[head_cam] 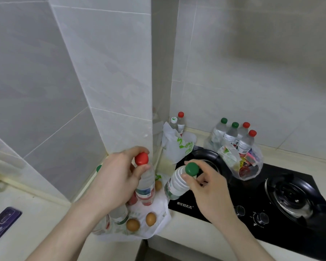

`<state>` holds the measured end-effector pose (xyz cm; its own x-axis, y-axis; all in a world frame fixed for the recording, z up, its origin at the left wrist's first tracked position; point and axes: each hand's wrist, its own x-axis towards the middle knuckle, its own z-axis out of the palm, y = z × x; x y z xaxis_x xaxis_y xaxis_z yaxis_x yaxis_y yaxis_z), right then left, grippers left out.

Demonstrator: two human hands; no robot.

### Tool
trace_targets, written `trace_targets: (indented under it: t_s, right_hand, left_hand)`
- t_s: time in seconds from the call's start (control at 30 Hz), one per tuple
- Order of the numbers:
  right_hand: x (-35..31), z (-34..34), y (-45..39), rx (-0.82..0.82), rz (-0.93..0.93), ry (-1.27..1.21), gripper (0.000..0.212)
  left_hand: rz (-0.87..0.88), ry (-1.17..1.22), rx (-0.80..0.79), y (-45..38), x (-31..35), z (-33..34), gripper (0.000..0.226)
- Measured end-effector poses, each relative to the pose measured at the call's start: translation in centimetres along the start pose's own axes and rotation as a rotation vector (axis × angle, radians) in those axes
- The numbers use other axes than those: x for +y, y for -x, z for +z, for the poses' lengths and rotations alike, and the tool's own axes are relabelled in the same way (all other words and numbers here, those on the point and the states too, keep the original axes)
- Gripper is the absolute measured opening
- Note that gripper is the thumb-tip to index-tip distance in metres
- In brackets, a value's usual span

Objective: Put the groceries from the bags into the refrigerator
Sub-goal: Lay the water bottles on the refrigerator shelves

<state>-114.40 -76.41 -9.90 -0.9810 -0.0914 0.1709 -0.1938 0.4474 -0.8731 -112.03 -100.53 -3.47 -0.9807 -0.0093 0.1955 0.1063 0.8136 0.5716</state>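
Left hand: the left hand (119,178), low centre of the frame, grips the neck of a red-capped bottle (145,182), held upright above an open white bag (154,228).
Right hand: the right hand (207,189), just right of centre, pinches the neck of a green-capped bottle (178,182), which tilts toward the left over the near edge of the stove.
White bag: it lies on the pale tabletop (45,228) at bottom centre, holding more bottles and brown eggs (133,224).
Stove: a black two-burner gas stove (290,210) fills the lower right.
Clear bag: a clear bag (241,159) stands on the stove's far edge, right of centre, with four red- and green-capped bottles and coloured packets inside.
Corner bag: a white and green bag (177,146) sits in the tiled corner at centre, two bottles upright just behind it.
Phone: a dark phone (4,222) lies at lower left.
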Motion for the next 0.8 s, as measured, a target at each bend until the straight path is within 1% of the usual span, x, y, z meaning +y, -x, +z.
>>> trace_targets:
  t_s: [0.13,0.3,0.4,0.57,0.8]
  right_hand:
    - [-1.8,-3.4,1.0,0.148,-0.032,-0.056,0.022]
    - [-1.9,-7.2,3.1,0.246,0.013,-0.044,0.023]
    - [-1.2,-9.6,5.0,0.285,0.068,-0.038,0.025]
    - [0.0,-15.1,8.8,0.413,0.162,-0.01,0.022]
    - [1.3,-24.1,15.7,0.593,0.25,-0.013,0.024]
  left_hand:
    - [0.066,0.074,0.053,-1.1,2.9,-0.6,0.025]
    - [0.138,0.176,0.01,-2.2,6.4,1.0,0.025]
    - [0.192,0.208,-0.043,-2.5,8.9,3.0,0.024]
    - [0.318,0.223,-0.169,-2.9,14.2,6.7,0.024]
    - [0.517,0.27,-0.318,-2.0,24.6,12.6,0.023]
